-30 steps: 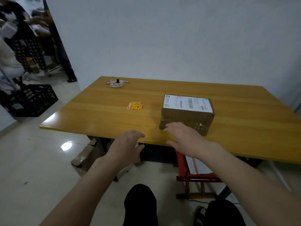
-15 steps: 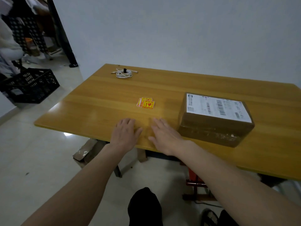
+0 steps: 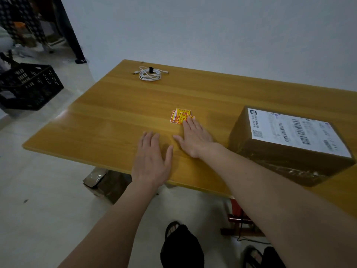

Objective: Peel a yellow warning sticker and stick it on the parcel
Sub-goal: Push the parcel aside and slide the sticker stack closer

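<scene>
while its flat, loosely spread fingertips touch the yellow stickers, the right hand lies on the table; the left hand rests flat beside it, holding nothing, parcel to the right.

Right hand hides the stickers' near corner.

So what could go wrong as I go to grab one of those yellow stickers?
The small yellow and red warning stickers lie in an overlapping pile, so the right hand, fingertips just reaching them, may lift several together. They lie flat on the smooth wooden table, so they may slide instead of lifting.
</scene>
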A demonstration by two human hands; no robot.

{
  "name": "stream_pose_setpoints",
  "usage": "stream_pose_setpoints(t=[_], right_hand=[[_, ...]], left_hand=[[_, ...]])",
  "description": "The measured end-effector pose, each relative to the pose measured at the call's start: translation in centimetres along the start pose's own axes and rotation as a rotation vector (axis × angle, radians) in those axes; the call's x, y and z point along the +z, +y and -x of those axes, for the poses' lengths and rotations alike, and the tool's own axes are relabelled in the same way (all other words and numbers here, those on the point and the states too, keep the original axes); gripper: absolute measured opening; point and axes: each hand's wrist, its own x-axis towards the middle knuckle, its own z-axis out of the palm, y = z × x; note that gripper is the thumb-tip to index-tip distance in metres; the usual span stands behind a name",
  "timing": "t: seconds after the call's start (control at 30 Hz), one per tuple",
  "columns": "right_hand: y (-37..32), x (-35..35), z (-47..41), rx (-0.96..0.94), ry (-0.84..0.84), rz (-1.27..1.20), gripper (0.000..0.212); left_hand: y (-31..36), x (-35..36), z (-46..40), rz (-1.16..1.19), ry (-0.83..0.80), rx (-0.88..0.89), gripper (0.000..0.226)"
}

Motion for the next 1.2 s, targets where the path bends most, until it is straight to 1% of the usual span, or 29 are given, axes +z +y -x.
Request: stream_pose_setpoints(t=[0.3, 0.53, 0.6, 0.7, 0.8, 0.87, 1.0, 1.1, 1.2], right_hand=[[1.5, 0.8, 3.9, -0.082, 0.045, 0.101, 0.077], [2.4, 1.4, 9.3, -0.125, 0.06, 0.088, 0.074], [2.6, 1.6, 10.9, -0.127, 0.049, 0.071, 0.073], [3.1, 2.1, 13.2, -0.152, 0.057, 0.055, 0.074], [3.7, 2.7, 15.2, -0.203, 0.114, 0.037, 0.073], [4.3, 3.2, 16.4, -0.234, 0.164, 0.021, 0.067], [5.6, 4.2, 17.9, -0.287, 0.228, -0.006, 0.055], [6.5, 5.2, 18.7, -0.325, 0.42, -0.01, 0.047], [7.3, 5.2, 20.6, -0.382, 0.521, -0.027, 0.031]], left_hand=[[0.1, 0.0, 0.0, 0.004, 0.017, -0.005, 0.058], [0.3, -0.3, 0.2, -0.001, -0.033, 0.006, 0.056], [0.6, -0.5, 0.5, 0.0, -0.057, 0.028, 0.054], [1.7, -0.4, 2.1, 0.021, -0.039, 0.119, 0.049], [2.9, 0.2, 4.4, 0.043, -0.017, 0.211, 0.045], [3.6, 0.6, 5.8, 0.049, -0.002, 0.255, 0.042], [4.9, 0.8, 8.2, 0.071, 0.003, 0.275, 0.039], [5.8, 0.7, 9.9, 0.116, 0.011, 0.26, 0.038], [7.3, 0.3, 12.2, 0.136, 0.026, 0.243, 0.039]])
